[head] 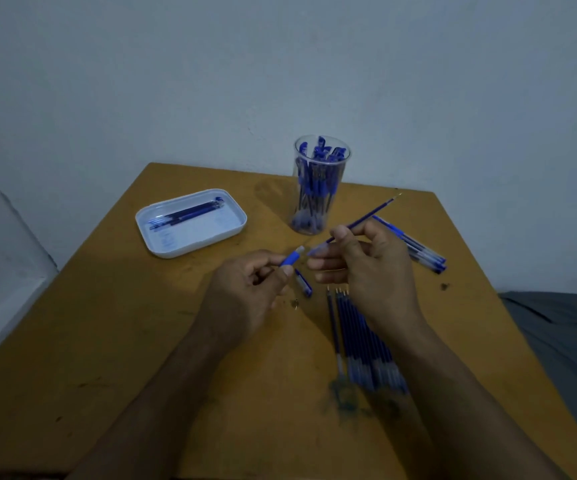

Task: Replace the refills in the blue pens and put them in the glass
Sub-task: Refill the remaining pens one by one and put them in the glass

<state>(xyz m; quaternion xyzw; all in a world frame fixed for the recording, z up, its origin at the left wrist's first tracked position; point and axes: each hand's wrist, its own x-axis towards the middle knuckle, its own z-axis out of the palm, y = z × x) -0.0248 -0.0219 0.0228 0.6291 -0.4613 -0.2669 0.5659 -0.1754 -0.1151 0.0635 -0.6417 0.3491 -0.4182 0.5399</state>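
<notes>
1. A blue pen tip section (292,258), short and with a pale nose, is pinched between the thumb and curled fingers of the left hand (245,292), above the wooden table (107,341).
2. A thin blue refill (363,220) is held in the right hand (370,268), pinched between thumb and forefinger near its lower half, with the metal tip pointing up and away toward the glass (320,185).
3. The lower end of the refill appears to sit inside a clear barrel at the fingertips, though this is blurred and cannot be settled.
4. The glass stands upright at the far side of the table and is already crowded with blue pens.
5. A bundle of spare refills (360,341) lies side by side near the right wrist, and a few assembled pens (415,245) lie beyond the right hand.
6. A small blue pen cap (303,282) lies on the table between the hands.
7. Several refills are seen in a white tray (190,221) at the left.
8. The refill is judged light, slender and somewhat flexible; it is best gripped close to the end being inserted, so that it does not bow.
9. The tip section is judged small and smooth, easily dropped, and is best held by its ribbed blue grip.
</notes>
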